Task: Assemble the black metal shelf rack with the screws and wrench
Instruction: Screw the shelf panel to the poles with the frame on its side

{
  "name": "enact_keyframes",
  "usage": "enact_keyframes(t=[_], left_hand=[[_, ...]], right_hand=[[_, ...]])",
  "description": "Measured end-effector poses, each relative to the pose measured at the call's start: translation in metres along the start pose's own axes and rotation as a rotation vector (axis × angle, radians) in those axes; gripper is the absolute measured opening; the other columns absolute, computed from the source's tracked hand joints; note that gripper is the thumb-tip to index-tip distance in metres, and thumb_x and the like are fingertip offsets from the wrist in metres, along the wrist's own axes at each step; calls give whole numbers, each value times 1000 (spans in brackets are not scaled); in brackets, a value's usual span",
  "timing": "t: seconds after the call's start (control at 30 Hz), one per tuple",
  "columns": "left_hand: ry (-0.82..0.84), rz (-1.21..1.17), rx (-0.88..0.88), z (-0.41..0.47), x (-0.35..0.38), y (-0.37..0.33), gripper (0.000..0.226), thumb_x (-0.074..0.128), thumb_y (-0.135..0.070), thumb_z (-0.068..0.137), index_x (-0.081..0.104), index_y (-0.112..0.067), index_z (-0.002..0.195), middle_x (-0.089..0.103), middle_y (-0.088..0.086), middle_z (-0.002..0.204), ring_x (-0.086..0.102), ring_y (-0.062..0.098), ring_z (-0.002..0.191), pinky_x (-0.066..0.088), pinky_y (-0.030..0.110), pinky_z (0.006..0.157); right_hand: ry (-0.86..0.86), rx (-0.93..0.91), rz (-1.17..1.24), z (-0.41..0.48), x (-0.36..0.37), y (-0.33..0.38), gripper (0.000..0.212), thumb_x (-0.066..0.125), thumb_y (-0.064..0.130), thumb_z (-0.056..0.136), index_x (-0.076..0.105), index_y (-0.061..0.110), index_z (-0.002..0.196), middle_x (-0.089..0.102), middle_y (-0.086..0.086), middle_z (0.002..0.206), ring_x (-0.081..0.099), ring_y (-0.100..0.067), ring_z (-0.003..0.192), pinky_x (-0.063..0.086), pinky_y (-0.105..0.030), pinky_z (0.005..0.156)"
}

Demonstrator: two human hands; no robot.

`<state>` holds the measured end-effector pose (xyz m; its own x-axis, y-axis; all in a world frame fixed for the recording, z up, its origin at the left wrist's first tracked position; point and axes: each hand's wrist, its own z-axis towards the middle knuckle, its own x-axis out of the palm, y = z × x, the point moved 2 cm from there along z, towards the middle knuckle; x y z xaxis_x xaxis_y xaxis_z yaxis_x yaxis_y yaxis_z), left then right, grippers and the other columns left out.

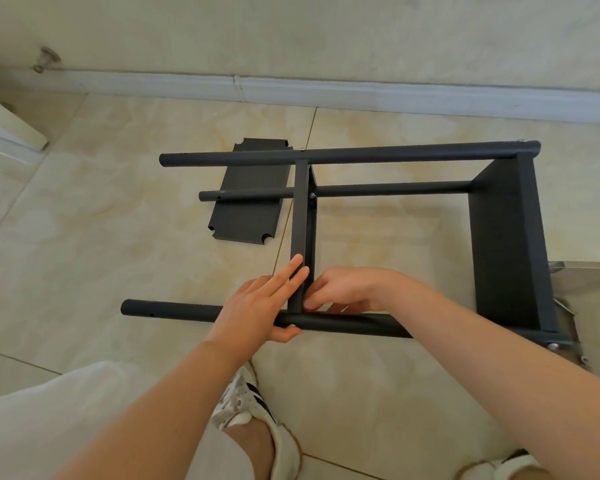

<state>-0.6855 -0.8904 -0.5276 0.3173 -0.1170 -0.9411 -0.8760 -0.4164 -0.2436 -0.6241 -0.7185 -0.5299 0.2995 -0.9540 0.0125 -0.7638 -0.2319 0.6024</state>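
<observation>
The black shelf rack lies on its side on the tile floor. Its far pole [361, 153], middle pole [392, 188] and near pole [174, 310] run left to right. An end shelf [506, 244] joins them at the right, and a middle shelf [301, 216] stands edge-on between them. My left hand [260, 306] lies over the near pole with straight fingers against the middle shelf, its thumb hooked under the pole by a screw head [292, 326]. My right hand [347, 289] is curled at the inner corner of that joint, pinching something small that is mostly hidden. A loose shelf panel [253, 216] lies flat behind.
Clear plastic packaging [589, 282] with small screws [584, 359] lies at the rack's right end. A baseboard [326, 93] and wall run along the back, with a door stop [45, 58] and white furniture [11, 126] at the left. My shoe [246, 400] is below the near pole.
</observation>
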Motion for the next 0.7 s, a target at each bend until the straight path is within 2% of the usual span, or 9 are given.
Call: enact_keyframes(t=[0.1, 0.17, 0.23, 0.3, 0.4, 0.47, 0.53, 0.6, 0.7], left_hand=[[-5, -18, -55, 0, -2, -8, 94, 68, -44, 88, 9, -28, 159, -7, -15, 164, 42, 15, 133, 28, 31, 116], [-23, -27, -92, -3, -3, -15, 90, 67, -41, 89, 11, -28, 159, -1, -12, 167, 36, 15, 138, 24, 31, 119], [-55, -40, -140, -8, -1, -23, 82, 64, -38, 93, 17, -29, 159, 5, -11, 167, 29, 13, 144, 19, 31, 121], [-120, -130, -220, -17, -1, -31, 68, 64, -32, 95, 31, -28, 155, 19, -10, 165, 26, 11, 146, 20, 30, 121], [-325, -414, -449, -30, -4, -44, 45, 67, -22, 94, 58, -22, 138, 56, -6, 139, 50, 7, 126, 37, 22, 109], [-488, -667, -674, -38, -6, -50, 24, 69, -20, 93, 68, -25, 116, 66, -11, 111, 59, 0, 99, 49, 18, 91], [-598, -875, -892, -44, -5, -51, 3, 68, -24, 93, 69, -27, 95, 69, -11, 92, 63, 3, 86, 48, 17, 70], [-679, -1045, -1101, -48, -1, -46, 7, 68, -27, 93, 68, -20, 94, 70, -3, 87, 65, 9, 82, 43, 18, 64], [-749, -1465, -1351, -52, 4, -34, 18, 71, -25, 92, 62, -12, 101, 70, 6, 92, 70, 16, 88, 52, 24, 70]], right_hand=[[7, -53, -140, -15, 2, 2, 25, 63, 22, 94, 70, 13, 116, 70, -9, 112, 66, -16, 91, 54, -24, 76], [-34, -76, -329, -22, 7, 2, 26, 64, 22, 91, 70, 14, 115, 71, -9, 106, 64, -19, 96, 53, -32, 87], [-97, -84, -465, -27, 15, 2, 30, 65, 17, 89, 68, 14, 119, 68, -10, 111, 62, -26, 105, 50, -41, 97], [-148, -114, -487, -31, 22, 1, 33, 63, 10, 89, 66, 11, 122, 67, -13, 115, 61, -30, 107, 49, -43, 97], [-206, -177, -511, -39, 28, 1, 32, 58, 6, 90, 66, 9, 122, 67, -12, 112, 61, -28, 102, 49, -38, 90], [-228, -198, -515, -43, 29, 2, 32, 55, 5, 93, 66, 10, 122, 66, -8, 106, 59, -23, 95, 48, -33, 84], [-238, -207, -509, -47, 29, 2, 31, 53, 5, 94, 67, 12, 122, 62, -4, 102, 55, -20, 93, 45, -30, 82], [-250, -212, -493, -50, 29, 2, 30, 52, 6, 95, 67, 12, 121, 62, -4, 103, 56, -21, 96, 45, -32, 86], [-269, -222, -469, -54, 26, 4, 30, 50, 5, 95, 67, 13, 120, 62, -5, 104, 56, -23, 97, 45, -31, 85]])
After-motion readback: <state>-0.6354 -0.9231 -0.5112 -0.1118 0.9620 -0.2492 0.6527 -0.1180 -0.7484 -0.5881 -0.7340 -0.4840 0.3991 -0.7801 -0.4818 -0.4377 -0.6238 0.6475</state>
